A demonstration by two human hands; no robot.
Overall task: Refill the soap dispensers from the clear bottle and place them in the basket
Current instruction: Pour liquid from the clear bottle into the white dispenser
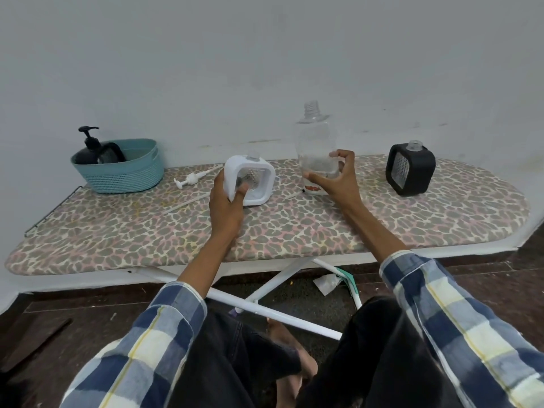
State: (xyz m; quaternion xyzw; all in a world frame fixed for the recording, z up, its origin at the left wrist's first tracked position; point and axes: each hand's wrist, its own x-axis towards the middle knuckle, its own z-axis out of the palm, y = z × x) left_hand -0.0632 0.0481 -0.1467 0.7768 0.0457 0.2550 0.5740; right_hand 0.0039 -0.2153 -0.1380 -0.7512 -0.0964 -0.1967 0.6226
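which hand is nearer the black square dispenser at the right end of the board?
Right. The right hand is at the clear plastic bottle, left of the black square dispenser. The left hand, gripping the white square dispenser, is farther left.

Left hand [225,203] is gripping the white dispenser [250,179] on the ironing board [294,231], pump off; right hand [335,179] is hovering spread-fingered just beside the uncapped clear bottle [316,148], contact unclear. Black dispenser [410,172] is standing open at right, another sitting in the teal basket [120,169], white pump [191,179] lying beside it.
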